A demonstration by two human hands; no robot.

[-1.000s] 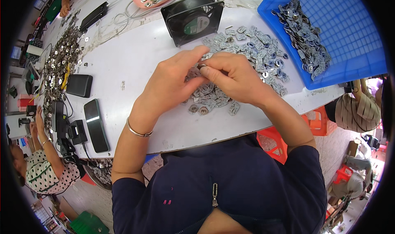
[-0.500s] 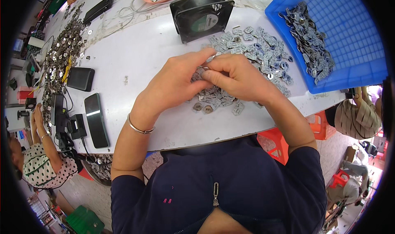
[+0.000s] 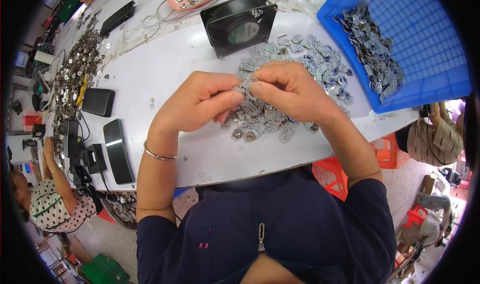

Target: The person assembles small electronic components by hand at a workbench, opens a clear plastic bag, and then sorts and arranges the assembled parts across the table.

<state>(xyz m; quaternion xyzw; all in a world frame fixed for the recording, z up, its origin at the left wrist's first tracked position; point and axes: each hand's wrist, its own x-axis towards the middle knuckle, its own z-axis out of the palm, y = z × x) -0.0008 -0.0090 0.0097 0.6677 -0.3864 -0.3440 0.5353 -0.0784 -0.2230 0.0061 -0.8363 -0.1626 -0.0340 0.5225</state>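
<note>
The left hand [image 3: 197, 101] and right hand [image 3: 295, 94] meet over the counter [image 3: 210, 161], tips near each other. The left thumb and first finger pinch a small pale grey piece [image 3: 241, 89]. The right thumb and first finger are pinched close too, but I can't tell if they grip the same piece or another one. Fingertips seem a good way to hold something this tiny. The piece sits just above a heap of grey pieces [image 3: 260, 118], which is probably kept close so it is easy to reach. The piece looks the same colour as the heap, so I can't tell which way it points or where its long side runs. The heap's pieces point every which way.
</note>
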